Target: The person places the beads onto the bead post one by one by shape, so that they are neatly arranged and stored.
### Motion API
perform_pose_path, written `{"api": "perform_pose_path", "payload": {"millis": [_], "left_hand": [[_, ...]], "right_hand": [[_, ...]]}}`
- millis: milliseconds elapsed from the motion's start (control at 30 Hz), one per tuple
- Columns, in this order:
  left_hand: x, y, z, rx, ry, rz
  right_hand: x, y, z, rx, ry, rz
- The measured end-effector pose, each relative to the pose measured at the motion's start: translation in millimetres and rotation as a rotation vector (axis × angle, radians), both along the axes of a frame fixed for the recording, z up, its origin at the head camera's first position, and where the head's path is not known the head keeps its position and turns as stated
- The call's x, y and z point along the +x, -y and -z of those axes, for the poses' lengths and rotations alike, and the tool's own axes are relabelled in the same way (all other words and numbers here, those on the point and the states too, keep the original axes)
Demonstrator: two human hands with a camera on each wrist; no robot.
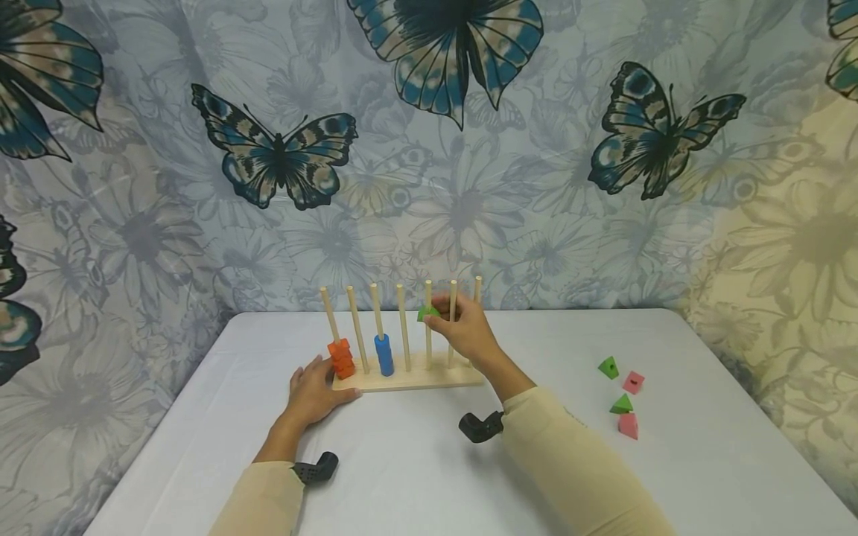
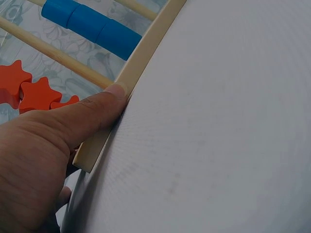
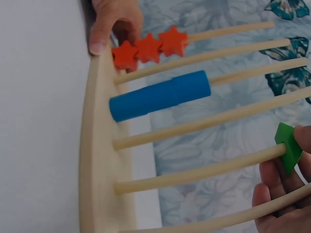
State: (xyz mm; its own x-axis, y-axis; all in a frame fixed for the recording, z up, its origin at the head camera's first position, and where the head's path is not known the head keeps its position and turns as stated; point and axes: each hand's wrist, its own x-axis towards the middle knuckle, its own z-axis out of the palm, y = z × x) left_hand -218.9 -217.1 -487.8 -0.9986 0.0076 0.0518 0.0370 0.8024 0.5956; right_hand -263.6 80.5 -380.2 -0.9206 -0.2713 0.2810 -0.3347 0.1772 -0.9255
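A wooden peg stand [image 1: 415, 380] with a row of upright pegs rests on the table. My left hand [image 1: 313, 392] grips its left end, thumb [image 2: 99, 109] pressed on the base's front edge and the fingers round behind. Between thumb and fingers, my right hand [image 1: 471, 333] pinches a green triangular block [image 3: 290, 149] high on the fifth peg from the left; the peg's tip shows above the block in the head view. Orange star blocks [image 1: 341, 359] are stacked on the leftmost peg. Blue cylinder blocks [image 3: 160, 96] fill the lower part of the third peg.
On the table's right side lie two loose green triangular blocks [image 1: 608, 367] and two pink blocks [image 1: 628, 426]. A white cloth [image 1: 402, 461] covers the table. Behind it hangs a butterfly-patterned backdrop [image 1: 469, 186].
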Motion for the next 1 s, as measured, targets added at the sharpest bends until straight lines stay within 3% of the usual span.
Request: {"api": "perform_pose_path", "payload": {"millis": [567,867,1000], "left_hand": [[-1.4,0.5,0.1,-0.002,0.013,0.003],[-2.0,0.7,0.2,0.002,-0.002,0.006],[-1.8,0.3,0.1,0.0,0.005,-0.001]], "right_hand": [[5.2,2.3,40.2,0.007,0.13,0.062],[5.8,3.5,52.8,0.033,0.146,0.089],[5.6,3.1,58.2,0.092,0.137,0.107]]}}
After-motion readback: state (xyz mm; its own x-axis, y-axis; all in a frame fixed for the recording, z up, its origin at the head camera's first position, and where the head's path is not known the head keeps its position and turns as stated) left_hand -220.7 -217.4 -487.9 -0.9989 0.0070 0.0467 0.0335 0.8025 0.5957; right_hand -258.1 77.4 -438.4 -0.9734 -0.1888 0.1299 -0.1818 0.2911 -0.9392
